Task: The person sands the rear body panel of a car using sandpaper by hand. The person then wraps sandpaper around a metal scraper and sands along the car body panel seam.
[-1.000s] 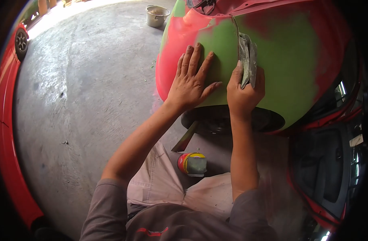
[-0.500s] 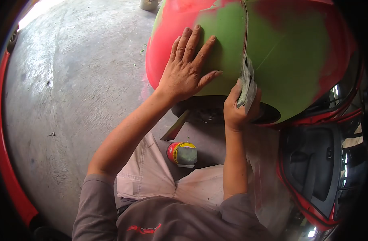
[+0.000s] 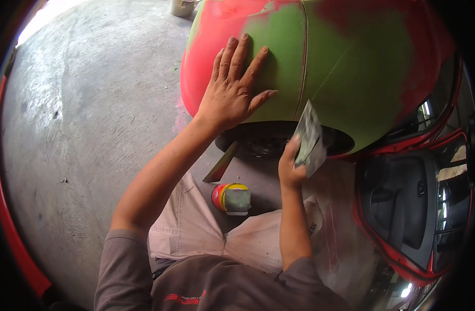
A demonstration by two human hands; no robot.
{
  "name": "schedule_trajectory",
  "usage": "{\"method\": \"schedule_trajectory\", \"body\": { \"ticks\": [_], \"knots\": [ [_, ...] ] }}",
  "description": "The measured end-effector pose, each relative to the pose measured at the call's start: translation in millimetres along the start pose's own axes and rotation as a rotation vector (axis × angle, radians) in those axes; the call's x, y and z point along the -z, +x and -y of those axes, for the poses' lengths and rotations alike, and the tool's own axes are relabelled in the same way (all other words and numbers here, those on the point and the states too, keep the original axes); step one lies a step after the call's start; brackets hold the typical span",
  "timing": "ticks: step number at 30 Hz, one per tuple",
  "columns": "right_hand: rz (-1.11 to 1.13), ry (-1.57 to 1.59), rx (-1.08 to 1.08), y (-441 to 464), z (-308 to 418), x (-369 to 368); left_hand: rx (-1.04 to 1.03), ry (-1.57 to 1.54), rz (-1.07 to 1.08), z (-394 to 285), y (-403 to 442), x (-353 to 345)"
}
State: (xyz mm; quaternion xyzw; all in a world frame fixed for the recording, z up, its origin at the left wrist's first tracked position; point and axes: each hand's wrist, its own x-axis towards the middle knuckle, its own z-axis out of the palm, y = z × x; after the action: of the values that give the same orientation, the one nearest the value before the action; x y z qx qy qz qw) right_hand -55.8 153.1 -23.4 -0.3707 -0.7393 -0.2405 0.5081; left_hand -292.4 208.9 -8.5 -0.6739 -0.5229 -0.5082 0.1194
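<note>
Flat on the red and green car body panel [image 3: 362, 78] lies my left hand [image 3: 229, 93], its fingers spread. My right hand [image 3: 292, 165] grips a thin grey-green sheet, perhaps folded sandpaper [image 3: 312, 137], in front of the wheel arch, below the panel's lower edge. Its thumb presses on the sheet's face; the other fingers are mostly hidden. A dark seam [image 3: 304, 62] runs down the panel between the hands, and a thin pale line slants across the green area to its right.
A red and yellow tin [image 3: 218, 197] with a grey-green piece on top stands on the floor [image 3: 102, 135] between my legs. Behind it is the wheel [image 3: 261, 145]. An open car door [image 3: 403, 202] is at right, a bucket [image 3: 182, 7] at the top, red bodywork [image 3: 14, 228] at far left.
My right hand has moved down along the seam and off the panel, with the sheet now tilted and turned more face-on. My left hand stays on the panel. The view has shifted.
</note>
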Motion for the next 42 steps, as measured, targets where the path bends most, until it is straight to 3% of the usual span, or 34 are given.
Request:
{"method": "schedule_trajectory", "body": {
  "ticks": [3,8,23,33,36,37,42],
  "knots": [
    [-0.131,0.077,0.075,92,24,-24,-0.003,-0.003,-0.003,0,0,0],
    [-0.097,0.093,0.08,154,41,-36,-0.009,0.008,-0.006,1,0,0],
    [-0.015,0.032,0.075,152,34,-41,-0.005,-0.005,-0.022,0,0,1],
    [0.011,-0.002,0.052,66,-2,-29,-0.03,0.031,-0.039,1,-1,1],
    [-0.065,-0.059,0.143,34,-21,-34,-0.037,0.034,-0.044,1,0,0],
    [0.036,-0.03,0.029,18,-24,-28,-0.037,0.04,-0.04,2,0,0],
    [0.174,-0.044,-0.109,-94,-68,-22,-0.015,0.029,-0.045,-2,0,1]
  ]
}}
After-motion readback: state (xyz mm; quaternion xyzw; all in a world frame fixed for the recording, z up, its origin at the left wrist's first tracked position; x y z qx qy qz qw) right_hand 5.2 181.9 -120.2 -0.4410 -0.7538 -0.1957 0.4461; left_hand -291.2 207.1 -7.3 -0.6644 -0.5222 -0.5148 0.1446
